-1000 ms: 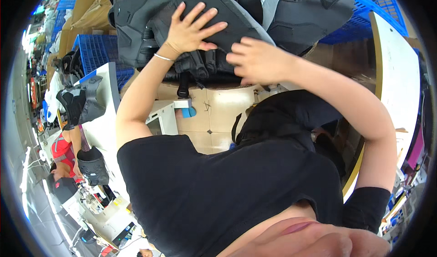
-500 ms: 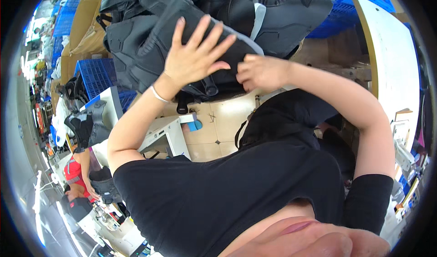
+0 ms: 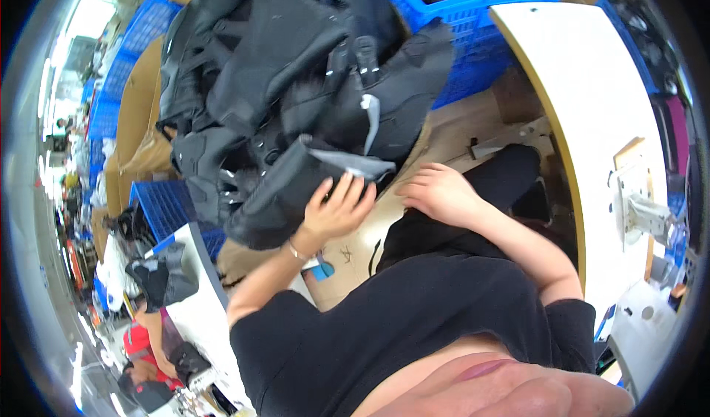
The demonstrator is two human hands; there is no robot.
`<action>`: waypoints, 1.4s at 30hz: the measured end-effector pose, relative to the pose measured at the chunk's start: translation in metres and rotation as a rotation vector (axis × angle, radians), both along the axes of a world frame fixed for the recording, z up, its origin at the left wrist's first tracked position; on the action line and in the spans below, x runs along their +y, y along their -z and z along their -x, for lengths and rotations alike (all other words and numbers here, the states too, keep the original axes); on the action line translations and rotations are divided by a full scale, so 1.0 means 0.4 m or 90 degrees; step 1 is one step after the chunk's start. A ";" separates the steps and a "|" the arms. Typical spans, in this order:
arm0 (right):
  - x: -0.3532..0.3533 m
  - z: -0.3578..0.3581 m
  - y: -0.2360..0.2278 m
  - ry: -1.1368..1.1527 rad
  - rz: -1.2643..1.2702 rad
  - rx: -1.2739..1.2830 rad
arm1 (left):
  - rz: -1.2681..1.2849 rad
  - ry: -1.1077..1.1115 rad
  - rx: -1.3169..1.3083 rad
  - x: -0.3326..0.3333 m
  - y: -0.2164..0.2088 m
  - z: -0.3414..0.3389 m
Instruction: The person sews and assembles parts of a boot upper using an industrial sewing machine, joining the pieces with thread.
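Note:
Black padded fabric pieces (image 3: 274, 55) with straps and buckles lie heaped in front of me. On the near side of the heap is a black panel (image 3: 274, 202) with a light grey strip (image 3: 355, 160) along one edge. My left hand (image 3: 336, 214) rests on the panel just below that strip, its fingers spread. To the right, my right hand (image 3: 444, 197) is apart from the panel, above my dark trousers; its fingers are loosely bent, with nothing visible in them.
A blue crate (image 3: 473, 29) stands behind the heap and another blue crate (image 3: 159, 202) to its left. A white tabletop (image 3: 592, 121) curves along my right, carrying a metal device (image 3: 643, 221). At lower left a person in red (image 3: 140, 347) sits by a white table.
Both hands have come lower and nearer my body. The panel's grey-edged end has moved nearer too. My right hand has left that edge and its fist has loosened.

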State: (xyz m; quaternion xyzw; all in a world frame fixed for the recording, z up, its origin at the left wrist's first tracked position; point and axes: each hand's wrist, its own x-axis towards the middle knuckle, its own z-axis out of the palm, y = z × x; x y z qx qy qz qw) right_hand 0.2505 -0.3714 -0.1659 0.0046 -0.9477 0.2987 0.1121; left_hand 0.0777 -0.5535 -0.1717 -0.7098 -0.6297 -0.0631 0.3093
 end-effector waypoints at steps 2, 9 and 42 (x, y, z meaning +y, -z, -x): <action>0.056 -0.149 -0.045 0.154 0.042 0.058 | -0.002 -0.001 0.001 -0.002 -0.028 -0.062; 0.214 -0.745 -0.052 0.760 0.149 0.035 | -0.006 -0.006 -0.143 0.032 -0.046 -0.286; 0.236 -0.826 0.019 0.813 0.082 0.034 | 0.512 -0.369 -0.760 1.497 0.286 0.385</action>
